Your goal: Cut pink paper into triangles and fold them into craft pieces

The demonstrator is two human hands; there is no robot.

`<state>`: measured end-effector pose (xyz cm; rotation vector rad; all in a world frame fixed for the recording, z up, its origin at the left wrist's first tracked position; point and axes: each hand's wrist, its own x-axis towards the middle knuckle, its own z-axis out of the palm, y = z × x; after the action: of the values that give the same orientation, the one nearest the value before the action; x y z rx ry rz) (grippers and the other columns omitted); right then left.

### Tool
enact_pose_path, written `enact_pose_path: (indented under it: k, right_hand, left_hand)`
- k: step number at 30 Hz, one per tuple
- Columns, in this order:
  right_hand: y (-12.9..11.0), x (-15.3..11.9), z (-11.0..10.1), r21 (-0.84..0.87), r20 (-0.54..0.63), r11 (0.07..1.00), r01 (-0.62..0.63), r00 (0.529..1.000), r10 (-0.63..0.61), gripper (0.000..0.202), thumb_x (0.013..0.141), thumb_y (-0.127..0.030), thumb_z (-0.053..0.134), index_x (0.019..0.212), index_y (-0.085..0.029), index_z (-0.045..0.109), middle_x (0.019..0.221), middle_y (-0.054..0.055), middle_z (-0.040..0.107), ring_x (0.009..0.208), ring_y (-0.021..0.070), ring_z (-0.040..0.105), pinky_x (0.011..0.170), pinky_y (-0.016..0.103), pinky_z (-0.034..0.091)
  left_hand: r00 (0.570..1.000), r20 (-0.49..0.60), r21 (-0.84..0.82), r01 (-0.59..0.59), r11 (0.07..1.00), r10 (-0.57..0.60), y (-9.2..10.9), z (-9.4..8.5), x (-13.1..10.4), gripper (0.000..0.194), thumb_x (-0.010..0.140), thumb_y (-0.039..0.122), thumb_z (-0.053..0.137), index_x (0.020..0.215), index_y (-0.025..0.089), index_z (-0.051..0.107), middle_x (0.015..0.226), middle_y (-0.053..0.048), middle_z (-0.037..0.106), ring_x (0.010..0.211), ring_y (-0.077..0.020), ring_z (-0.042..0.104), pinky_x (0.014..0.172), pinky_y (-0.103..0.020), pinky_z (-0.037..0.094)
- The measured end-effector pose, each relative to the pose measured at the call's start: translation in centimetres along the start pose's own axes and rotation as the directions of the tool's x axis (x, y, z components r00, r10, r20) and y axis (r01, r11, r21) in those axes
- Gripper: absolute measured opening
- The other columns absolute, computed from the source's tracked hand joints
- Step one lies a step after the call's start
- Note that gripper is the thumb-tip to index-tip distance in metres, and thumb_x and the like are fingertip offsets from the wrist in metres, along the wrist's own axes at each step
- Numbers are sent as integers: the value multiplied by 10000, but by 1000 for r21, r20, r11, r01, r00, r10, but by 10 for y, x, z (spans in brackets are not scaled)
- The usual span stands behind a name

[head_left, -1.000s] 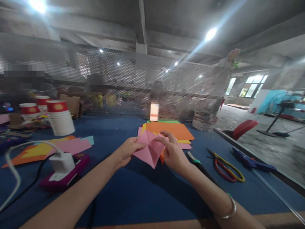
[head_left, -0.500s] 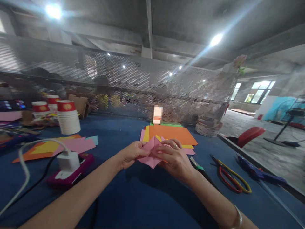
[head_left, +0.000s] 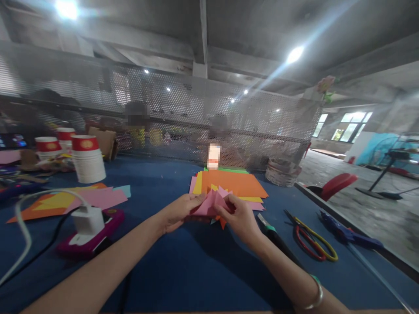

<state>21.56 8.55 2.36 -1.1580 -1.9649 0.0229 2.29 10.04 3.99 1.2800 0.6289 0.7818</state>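
Observation:
Between my two hands is a folded piece of pink paper [head_left: 208,204], creased and raised into points. My left hand [head_left: 179,212] is closed on its left side, thumb on top. On the right side, my right hand [head_left: 240,216] pinches a fold between thumb and fingers. Small orange and yellow paper points show behind and below the pink paper; what they belong to is partly hidden. Just beyond the hands lies a stack of coloured paper sheets [head_left: 234,183], orange on top.
Right of my hands lie a utility knife [head_left: 273,233], scissors [head_left: 312,240] and a blue glue gun [head_left: 350,233]. At left are a purple power strip [head_left: 108,233] with a white plug, loose coloured paper [head_left: 98,198] and stacked paper cups [head_left: 88,163]. A woven basket [head_left: 283,172] stands behind.
The pink paper was spread flatter and facing me; now it is folded up more and tipped lower. My right fingers have shifted from lying over it to pinching its right side.

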Motion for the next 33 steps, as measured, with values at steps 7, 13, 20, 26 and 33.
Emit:
enact_pose_path:
  k: [7,13,20,26,33]
  right_hand:
    - [-9,2,-4,68,-35,989,131,991,-129,162,863,-321,632,957,-190,648,1074,64,624,990,181,592,850,368,485]
    - [-16,1,-9,76,46,932,354,933,-358,235,816,-185,640,987,-328,713,1055,-7,707,1071,205,561,954,411,390]
    - [-22,2,-13,42,119,913,406,905,-408,215,837,-153,615,905,-321,731,908,-31,743,998,176,607,948,398,327]
    - [-19,1,-7,27,30,969,245,969,-246,48,849,-288,663,823,-261,693,801,7,695,835,172,611,850,362,414]
    - [-10,-1,0,45,-46,999,-3,999,5,269,846,-418,647,779,-166,583,902,23,616,839,150,588,756,327,486]
  left_hand:
    - [995,-94,41,17,999,-13,-3,1,2,486,673,545,752,917,126,718,782,-72,715,685,-142,625,727,-284,514]
    - [982,-189,24,-25,999,29,-6,-8,5,404,674,504,754,831,137,697,769,-43,688,671,-128,591,677,-260,471]
    - [978,-196,63,-65,996,76,-6,-11,6,360,728,463,706,857,127,697,840,-64,691,739,-154,587,728,-290,446]
    - [982,-150,169,-86,982,112,-8,-6,5,370,739,491,694,796,125,700,677,-14,626,595,-98,482,592,-235,357]
    - [989,-91,240,-93,966,118,-7,2,1,495,686,617,688,761,128,684,577,31,533,506,-65,344,504,-212,221]
